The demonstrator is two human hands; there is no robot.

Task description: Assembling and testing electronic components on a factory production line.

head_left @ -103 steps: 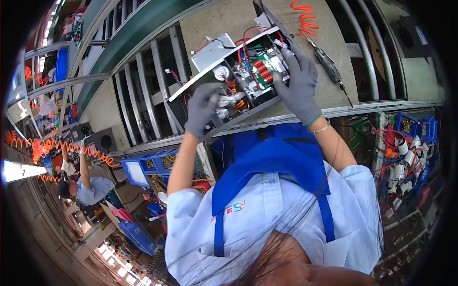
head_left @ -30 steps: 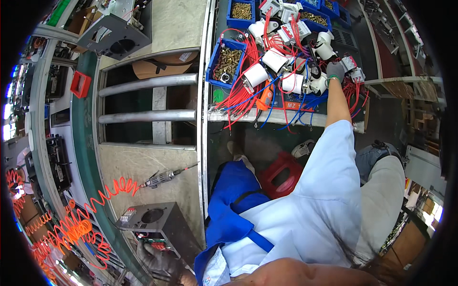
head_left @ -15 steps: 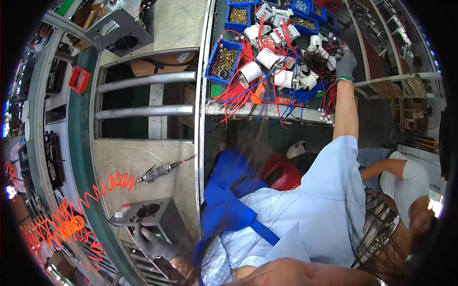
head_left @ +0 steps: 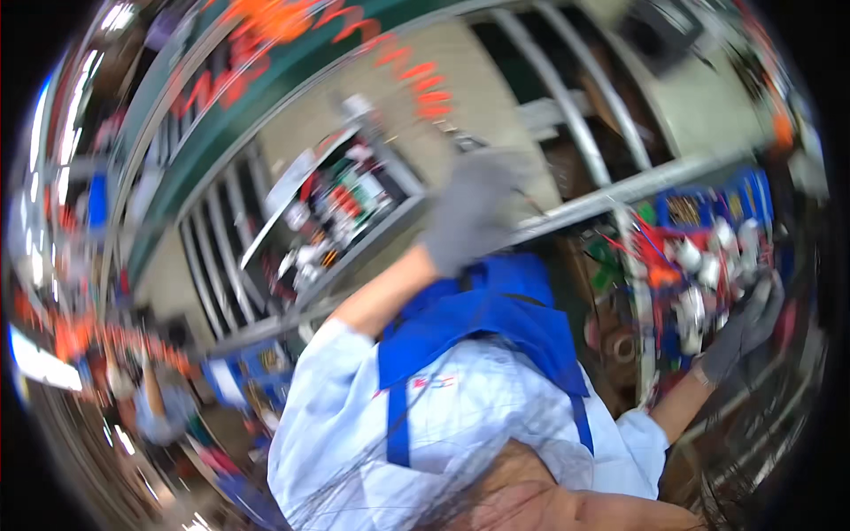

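My left hand (head_left: 469, 212), in a grey glove, reaches across the bench just below a slim air screwdriver (head_left: 460, 139) on an orange coiled hose. Motion smears its fingers, and I cannot make out any grip. Beside it stands an uncovered grey metal case (head_left: 403, 188) with a green circuit board, wiring and red and white parts inside. My right hand (head_left: 748, 329), also gloved in grey, is at the right over the parts shelf, its fingers stretched out and blurred. Close by lie white cylindrical parts (head_left: 691, 257) with red wires, and nothing shows plainly in that hand.
Metal rollers (head_left: 558, 93) cross the line beyond my left hand. Blue bins (head_left: 708, 202) of small brass-coloured parts stand at the far right. An orange coiled hose (head_left: 416, 80) hangs over the bench. Another person (head_left: 164, 403) is at the far left.
The whole view has swung round. My left hand has left the metal case and moved toward the screwdriver. My right hand stays by the white parts and wires.
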